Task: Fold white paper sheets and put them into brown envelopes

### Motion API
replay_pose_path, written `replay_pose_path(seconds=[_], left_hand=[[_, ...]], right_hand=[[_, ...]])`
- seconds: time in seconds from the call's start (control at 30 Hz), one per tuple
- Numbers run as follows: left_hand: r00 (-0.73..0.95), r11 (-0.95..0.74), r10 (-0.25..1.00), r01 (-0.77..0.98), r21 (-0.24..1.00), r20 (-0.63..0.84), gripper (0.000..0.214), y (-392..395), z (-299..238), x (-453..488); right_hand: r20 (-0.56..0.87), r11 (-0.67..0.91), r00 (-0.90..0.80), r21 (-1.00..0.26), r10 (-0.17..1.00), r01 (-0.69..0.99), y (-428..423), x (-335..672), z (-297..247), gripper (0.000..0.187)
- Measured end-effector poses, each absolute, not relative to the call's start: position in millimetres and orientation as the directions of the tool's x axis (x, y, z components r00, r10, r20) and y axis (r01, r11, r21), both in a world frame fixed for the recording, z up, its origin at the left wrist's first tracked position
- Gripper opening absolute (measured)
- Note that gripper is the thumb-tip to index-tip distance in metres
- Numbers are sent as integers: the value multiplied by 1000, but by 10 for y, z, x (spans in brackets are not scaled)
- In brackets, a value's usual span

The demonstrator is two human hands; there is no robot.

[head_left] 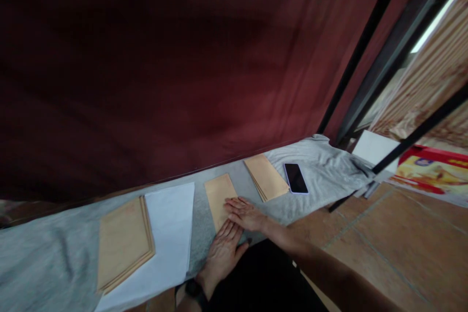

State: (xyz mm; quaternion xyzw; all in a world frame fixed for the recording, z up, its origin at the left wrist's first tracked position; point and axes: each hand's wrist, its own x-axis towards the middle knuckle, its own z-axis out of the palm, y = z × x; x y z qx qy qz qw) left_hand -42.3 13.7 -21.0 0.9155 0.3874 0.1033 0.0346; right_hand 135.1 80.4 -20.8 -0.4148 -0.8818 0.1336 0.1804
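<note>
Envelope (brown kraft paper) lies under left hand and right hand, both flat, grasping nothing; press evenly outward, without skewing it

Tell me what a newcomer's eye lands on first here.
Probably the dark red backdrop filling most of the upper view. Then, low near centre, the left hand and right hand on a tan envelope. Far right, a bright red-and-yellow package.

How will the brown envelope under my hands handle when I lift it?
The envelope will probably feel light and bend easily, since it looks thin. Lying flat on the gray cloth, it likely won't roll or tip. Pulling it from under your right hand might crease it.
</note>
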Motion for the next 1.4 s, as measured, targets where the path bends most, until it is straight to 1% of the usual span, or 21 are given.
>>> replay_pose_path(seconds=[0.17,0.33,0.5,0.6,0.97,1.03,1.17,1.23,1.3,1.4], left_hand=[[693,-720,694,677,157,196,59,134,-145,-415],[693,-719,695,668,190,193,67,142,-128,-418],[700,-722,692,659,212,178,66,151,-89,-428],[702,-727,686,650,221,189,66,153,-74,-426],[679,-713,701,678,178,219,54,145,-142,-394],[671,-708,705,685,172,228,53,149,-153,-394],[662,-702,710,693,165,239,49,135,-211,-381],[637,-685,724,710,164,265,48,81,-265,-355],[587,-647,752,746,160,300,47,-11,-331,-312],[494,-571,797,803,169,347,50,-166,-430,-238]], right_hand=[[204,563,-525,-328,826,758,1270,1235,-287,53],[173,489,-457,-319,872,812,1637,1125,-280,55],[144,409,-382,-327,913,852,1837,1051,-268,57],[140,389,-363,-325,921,862,1823,1030,-264,56],[135,465,-446,-319,885,826,1086,1270,-288,55],[160,475,-447,-317,880,821,912,1312,-300,54],[259,523,-458,-321,850,789,554,1390,-298,50],[286,529,-451,-337,845,778,376,1429,-282,46],[282,515,-436,-364,855,776,212,1462,-262,45],[279,485,-399,-433,874,760,45,1487,-242,44]])
